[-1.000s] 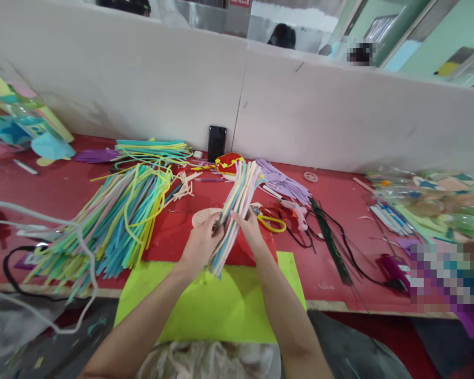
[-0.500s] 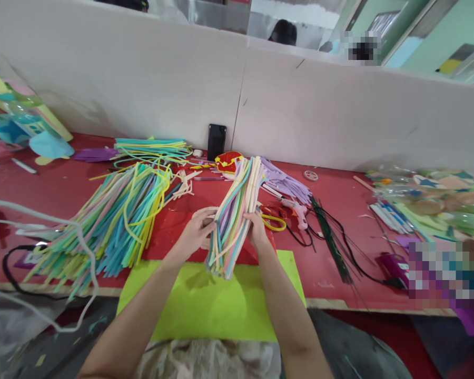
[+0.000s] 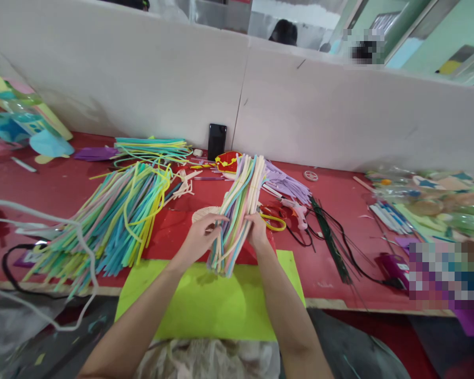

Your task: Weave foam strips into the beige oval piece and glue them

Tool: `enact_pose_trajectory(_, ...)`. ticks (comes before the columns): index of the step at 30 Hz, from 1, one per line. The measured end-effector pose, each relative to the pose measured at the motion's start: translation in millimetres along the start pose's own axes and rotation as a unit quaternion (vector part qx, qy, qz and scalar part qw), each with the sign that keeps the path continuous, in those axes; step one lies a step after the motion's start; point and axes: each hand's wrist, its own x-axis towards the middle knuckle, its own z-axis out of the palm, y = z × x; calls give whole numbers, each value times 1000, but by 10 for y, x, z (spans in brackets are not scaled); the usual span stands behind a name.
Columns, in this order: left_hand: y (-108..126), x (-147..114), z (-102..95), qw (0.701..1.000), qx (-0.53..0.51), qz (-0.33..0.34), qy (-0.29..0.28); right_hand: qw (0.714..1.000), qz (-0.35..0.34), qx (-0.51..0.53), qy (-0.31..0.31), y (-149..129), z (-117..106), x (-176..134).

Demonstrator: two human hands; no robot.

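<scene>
Between my two hands stands a thick bundle of pastel pipe cleaners (image 3: 240,202), in white, pink, blue, green and purple, tilted with its top leaning away to the right. My left hand (image 3: 199,236) grips its left side, the thumb and fingers pinched on the outer stems. On the opposite side my right hand (image 3: 256,231) is closed around the edge of the bundle. Some fingers are hidden behind the stems. A round pale woven-looking disc (image 3: 199,212) lies behind my left hand, partly covered by it. Below the bundle is a lime-green sheet (image 3: 217,308).
A big pile of coloured pipe cleaners (image 3: 114,221) spreads on the left. Lilac stems (image 3: 288,181), a pink glue gun (image 3: 300,215) and dark green wires (image 3: 332,242) lie to the right. A phone (image 3: 217,141) leans on the partition. White cable (image 3: 89,247) loops at left.
The top of the bundle has shifted slightly right and fanned a little. My left hand has changed its hold on the left side, and more of the woven disc shows.
</scene>
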Motion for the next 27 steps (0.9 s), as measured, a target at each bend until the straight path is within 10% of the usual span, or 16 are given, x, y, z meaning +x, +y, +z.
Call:
enact_pose_trajectory(16, -195, 69, 87, 991, -122, -49, 27, 999, 23, 5, 47, 14, -44, 23)
enact_pose_trajectory(27, 148, -43, 313, 997, 57, 26, 33, 996, -41, -14, 76, 16, -124, 78)
